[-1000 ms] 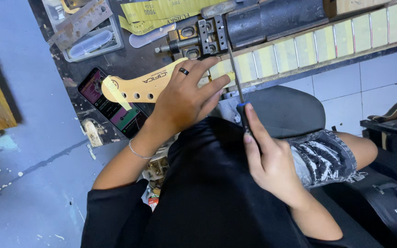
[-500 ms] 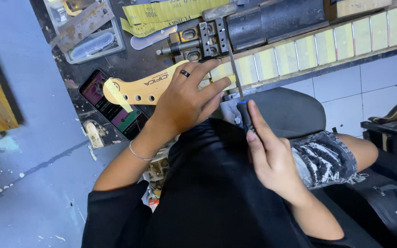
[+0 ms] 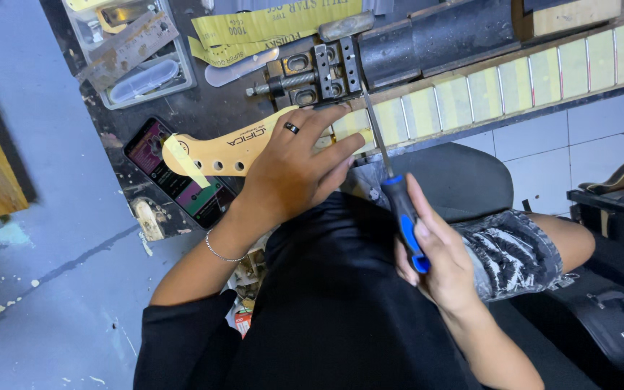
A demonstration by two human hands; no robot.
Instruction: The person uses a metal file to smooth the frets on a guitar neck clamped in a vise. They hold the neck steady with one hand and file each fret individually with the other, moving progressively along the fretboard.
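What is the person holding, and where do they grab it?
The right hand grips a thin metal file by its blue-and-black handle. The left hand presses down on the pale wooden guitar neck near its headstock.

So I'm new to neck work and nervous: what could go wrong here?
The file works close beside the left hand, whose fingers press the guitar neck; a slip could nick them. The right hand grips only the handle's end, so the blade may wander. The phone under the headstock could get scratched.
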